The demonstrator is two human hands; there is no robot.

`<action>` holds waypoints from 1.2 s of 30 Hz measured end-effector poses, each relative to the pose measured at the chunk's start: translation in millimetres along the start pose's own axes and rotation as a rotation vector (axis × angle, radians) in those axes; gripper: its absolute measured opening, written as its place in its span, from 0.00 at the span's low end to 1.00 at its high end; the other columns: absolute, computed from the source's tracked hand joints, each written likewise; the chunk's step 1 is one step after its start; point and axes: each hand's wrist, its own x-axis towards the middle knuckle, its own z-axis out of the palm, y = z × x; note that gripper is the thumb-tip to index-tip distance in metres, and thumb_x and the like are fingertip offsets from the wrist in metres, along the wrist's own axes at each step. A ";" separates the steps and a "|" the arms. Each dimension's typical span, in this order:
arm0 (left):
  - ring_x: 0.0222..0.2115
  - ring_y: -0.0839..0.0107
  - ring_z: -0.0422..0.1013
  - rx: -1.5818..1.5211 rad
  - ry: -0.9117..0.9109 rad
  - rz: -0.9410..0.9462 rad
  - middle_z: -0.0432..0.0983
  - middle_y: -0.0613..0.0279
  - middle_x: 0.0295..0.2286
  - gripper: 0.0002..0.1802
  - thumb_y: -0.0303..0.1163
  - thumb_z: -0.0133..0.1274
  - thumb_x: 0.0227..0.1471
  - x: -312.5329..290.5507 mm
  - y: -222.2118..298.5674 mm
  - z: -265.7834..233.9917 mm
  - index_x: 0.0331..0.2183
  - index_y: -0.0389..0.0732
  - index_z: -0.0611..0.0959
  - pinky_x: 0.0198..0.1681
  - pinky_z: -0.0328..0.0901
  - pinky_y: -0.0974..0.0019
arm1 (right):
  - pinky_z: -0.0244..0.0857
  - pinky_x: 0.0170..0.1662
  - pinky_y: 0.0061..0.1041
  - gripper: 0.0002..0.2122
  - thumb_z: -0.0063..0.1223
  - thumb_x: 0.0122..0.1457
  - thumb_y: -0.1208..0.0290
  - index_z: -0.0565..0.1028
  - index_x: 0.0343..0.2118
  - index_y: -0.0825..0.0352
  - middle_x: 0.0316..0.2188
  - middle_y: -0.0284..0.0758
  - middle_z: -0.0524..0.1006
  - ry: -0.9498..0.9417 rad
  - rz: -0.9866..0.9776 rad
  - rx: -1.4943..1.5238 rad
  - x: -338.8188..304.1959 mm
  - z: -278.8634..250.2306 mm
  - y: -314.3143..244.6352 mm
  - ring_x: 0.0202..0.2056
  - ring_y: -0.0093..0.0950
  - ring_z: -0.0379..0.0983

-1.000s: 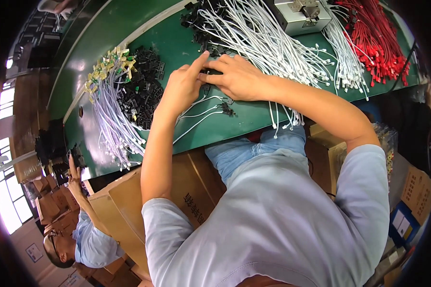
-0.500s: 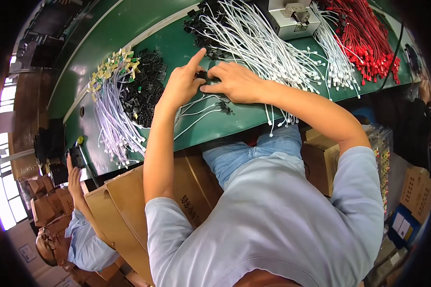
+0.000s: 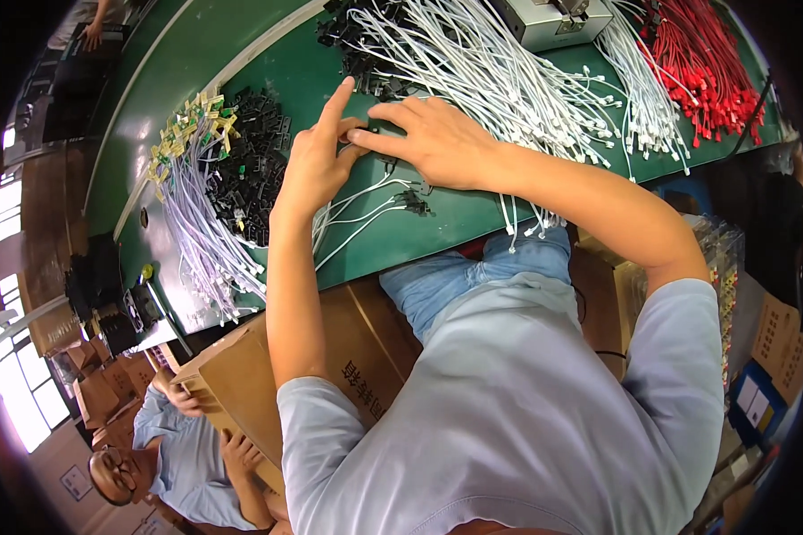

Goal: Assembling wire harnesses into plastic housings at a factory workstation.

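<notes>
Over the green table, my left hand and my right hand meet at their fingertips. Pinched between them is a small black plastic part, mostly hidden by the fingers. The left index finger points up and away, while the left thumb and other fingers are bent in toward the part. My right thumb and index finger close on it from the other side. Just below the hands lie a few white cables with black ends. Beyond the fingertips is a heap of black parts.
A large pile of white cables lies beyond my right hand, near a metal box and red cables. Leftward are black clips and cables with yellow-green ends. Another person is by a cardboard box.
The view has shifted slightly. My hands remain together at the black part, with the right fingers now nearer the left ones. The other person's arm has come back from the table to the cardboard box.
</notes>
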 end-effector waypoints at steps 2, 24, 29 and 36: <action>0.35 0.51 0.76 0.022 0.026 0.023 0.79 0.51 0.35 0.45 0.18 0.59 0.42 -0.2 -0.2 2.0 0.61 0.46 0.61 0.39 0.69 0.57 | 0.63 0.45 0.35 0.33 0.53 0.44 0.81 0.69 0.56 0.49 0.55 0.37 0.65 -0.073 0.055 0.016 2.7 0.4 -0.7 0.48 0.38 0.66; 0.38 0.63 0.74 -0.024 0.673 0.496 0.75 0.52 0.40 0.55 0.12 0.60 0.37 -27.7 -7.9 31.4 0.63 0.36 0.49 0.45 0.68 0.62 | 0.67 0.33 0.34 0.19 0.58 0.50 0.53 0.77 0.22 0.68 0.25 0.41 0.75 0.091 0.354 0.339 51.3 -13.8 -37.8 0.31 0.38 0.73; 0.36 0.60 0.73 0.117 0.791 0.437 0.75 0.52 0.38 0.55 0.14 0.63 0.34 -33.7 0.2 23.9 0.62 0.38 0.54 0.42 0.68 0.60 | 0.63 0.30 0.33 0.14 0.58 0.53 0.61 0.75 0.22 0.69 0.21 0.39 0.72 0.277 0.212 0.451 54.1 -4.8 -46.2 0.28 0.36 0.70; 0.19 0.66 0.73 0.133 0.411 -0.243 0.77 0.60 0.18 0.08 0.32 0.60 0.45 -57.0 2.9 -43.3 0.28 0.38 0.83 0.29 0.66 0.65 | 0.62 0.33 0.19 0.12 0.55 0.59 0.68 0.77 0.45 0.65 0.29 0.29 0.71 0.223 0.195 0.589 59.7 -43.5 -22.6 0.29 0.18 0.67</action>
